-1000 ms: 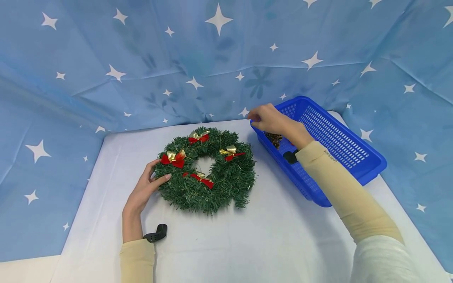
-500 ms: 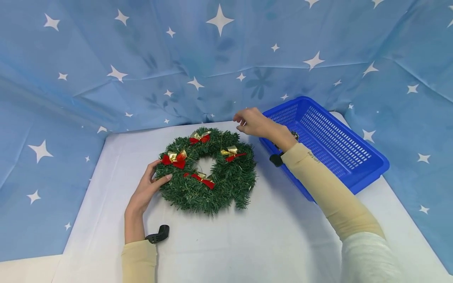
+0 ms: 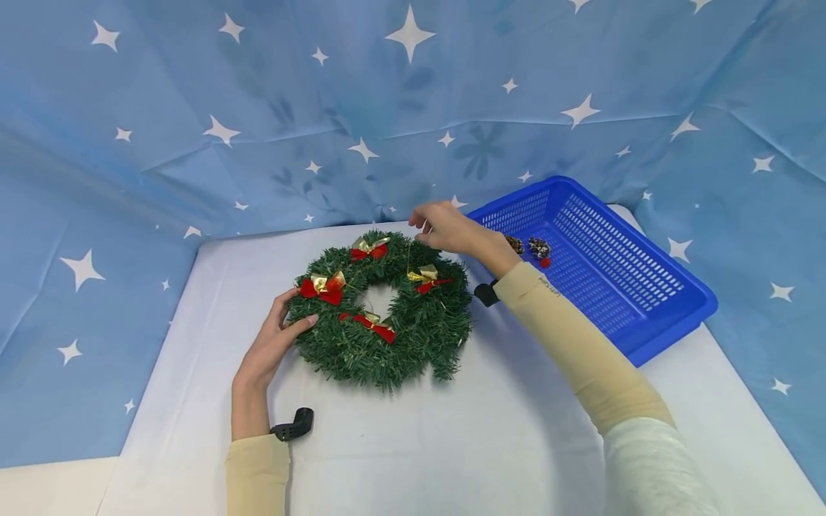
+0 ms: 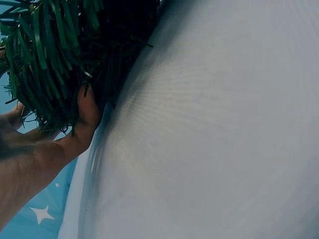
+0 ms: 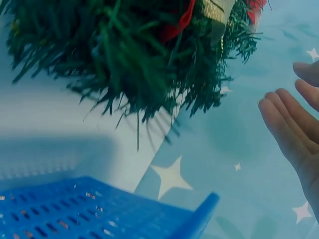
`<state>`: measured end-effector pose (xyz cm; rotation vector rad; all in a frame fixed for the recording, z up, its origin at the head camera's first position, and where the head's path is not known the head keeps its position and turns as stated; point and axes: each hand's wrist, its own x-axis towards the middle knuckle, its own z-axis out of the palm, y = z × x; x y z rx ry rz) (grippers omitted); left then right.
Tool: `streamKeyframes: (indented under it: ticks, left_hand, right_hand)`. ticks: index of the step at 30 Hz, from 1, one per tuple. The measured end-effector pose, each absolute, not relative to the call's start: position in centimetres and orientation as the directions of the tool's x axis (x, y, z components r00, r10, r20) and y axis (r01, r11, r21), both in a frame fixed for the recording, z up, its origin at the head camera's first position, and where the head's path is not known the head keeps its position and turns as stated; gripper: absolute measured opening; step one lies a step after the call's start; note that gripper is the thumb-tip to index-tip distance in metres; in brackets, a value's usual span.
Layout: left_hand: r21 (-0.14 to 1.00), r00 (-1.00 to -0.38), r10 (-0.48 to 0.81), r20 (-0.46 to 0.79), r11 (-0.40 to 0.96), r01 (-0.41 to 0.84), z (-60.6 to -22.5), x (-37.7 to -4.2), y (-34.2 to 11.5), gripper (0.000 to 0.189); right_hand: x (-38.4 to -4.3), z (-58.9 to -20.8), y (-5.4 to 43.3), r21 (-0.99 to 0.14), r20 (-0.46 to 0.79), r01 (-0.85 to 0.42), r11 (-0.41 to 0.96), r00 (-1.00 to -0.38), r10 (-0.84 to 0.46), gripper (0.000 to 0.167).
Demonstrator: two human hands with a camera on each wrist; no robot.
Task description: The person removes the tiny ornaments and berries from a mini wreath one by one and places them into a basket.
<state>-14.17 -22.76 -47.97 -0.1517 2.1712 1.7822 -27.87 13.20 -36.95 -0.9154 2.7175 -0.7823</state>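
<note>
A green Christmas wreath lies on the white-covered table, with several red and gold bows on its top. My left hand grips its left side, thumb over the upper face and fingers at the outer edge. In the left wrist view, the thumb and fingers bracket the dark green bristles. My right hand hovers at the wreath's back right, its fingers loosely bent. Nothing shows between these fingers in the right wrist view. A thin gold cord stands up near the right-hand bow.
A blue plastic basket stands at the back right, partly behind my right arm. Pine cones and a small red piece lie inside it. Behind the table hangs a blue cloth with white stars.
My right hand has moved left from over the basket to the wreath's back right. The basket's pine cones have come into view. My left hand keeps its grip on the wreath.
</note>
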Motion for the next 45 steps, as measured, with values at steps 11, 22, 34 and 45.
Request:
streamKeyframes:
  ticks: [11,22,34,45]
  left_hand:
    - [0.933,-0.939,0.126,-0.320,0.216,-0.289,-47.8,-14.4,-22.7,0.091]
    - [0.934,-0.939,0.128,-0.318,0.213,-0.288,-47.9,-14.7,-23.1,0.091]
    - [0.936,-0.938,0.129,-0.321,0.196,-0.293,-47.8,-14.4,-23.2,0.090]
    - [0.936,-0.938,0.129,-0.321,0.197,-0.293,-48.1,-14.4,-23.0,0.090]
  right_hand:
    - [-28.5,-37.6,11.0,-0.554,-0.030,-0.501,0.665,-0.786,-0.617,0.028]
    - [-29.3,-38.4,8.9,-0.554,-0.061,-0.501,0.665,-0.772,-0.632,0.027]
    - [-29.3,-39.1,6.6,-0.544,-0.070,-0.538,0.644,-0.735,-0.674,0.021]
    - [-29.1,-40.3,5.8,-0.511,-0.073,-0.564,0.648,-0.723,-0.687,0.022]
